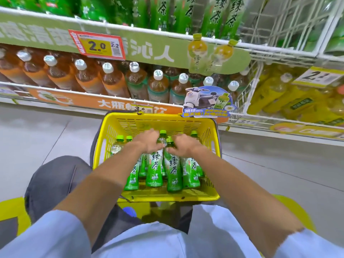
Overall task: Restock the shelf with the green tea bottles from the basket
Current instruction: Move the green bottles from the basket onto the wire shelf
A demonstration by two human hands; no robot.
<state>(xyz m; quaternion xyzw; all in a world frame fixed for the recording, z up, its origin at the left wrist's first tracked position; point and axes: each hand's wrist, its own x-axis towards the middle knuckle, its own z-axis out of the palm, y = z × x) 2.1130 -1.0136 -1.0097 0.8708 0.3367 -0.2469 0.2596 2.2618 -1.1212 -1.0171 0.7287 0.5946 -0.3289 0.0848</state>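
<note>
My left hand (149, 141) and right hand (183, 146) each grip 1 bottle neck (162, 140) inside the basket (119, 125), fingers closed.

Pale blue short sleeves (55, 235) end above bare forearms — dark grey trousers (55, 175) below.

There is just one camera, and it sits up on the person's head. It looks forward and down, over both bare arms, right into the yellow basket (208, 127) on the floor, which is close and in the middle. Higher in the picture it faces the shelf (130, 32) of drinks, a bit farther off. The wide lens bends the edges. No second view shares anything.
</note>
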